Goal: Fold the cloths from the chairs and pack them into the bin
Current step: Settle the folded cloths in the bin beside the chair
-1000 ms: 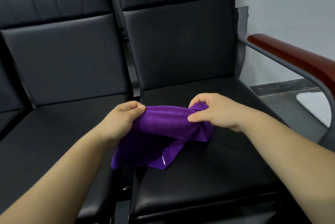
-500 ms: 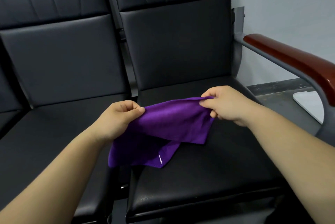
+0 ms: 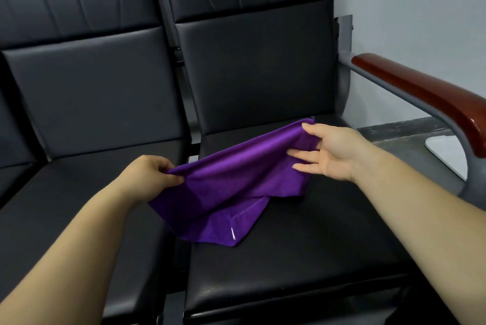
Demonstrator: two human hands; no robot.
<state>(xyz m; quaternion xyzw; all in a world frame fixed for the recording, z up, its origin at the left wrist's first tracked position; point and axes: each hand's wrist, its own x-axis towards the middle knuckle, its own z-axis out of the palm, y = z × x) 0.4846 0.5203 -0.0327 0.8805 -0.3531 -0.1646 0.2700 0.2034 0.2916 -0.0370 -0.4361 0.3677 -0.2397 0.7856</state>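
Pinch: left hand (image 3: 152,177) on cloth (image 3: 236,174) edge; right hand (image 3: 331,151) flat

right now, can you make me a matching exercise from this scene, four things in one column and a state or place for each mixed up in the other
1. left hand
2. right hand
3. purple cloth
4. armrest

a. reddish-brown, far right
b. pinches the cloth's edge
c. fingers straight, touching the cloth
d. lower corner lies on the black seat

Pairs: 1-b, 2-c, 3-d, 4-a
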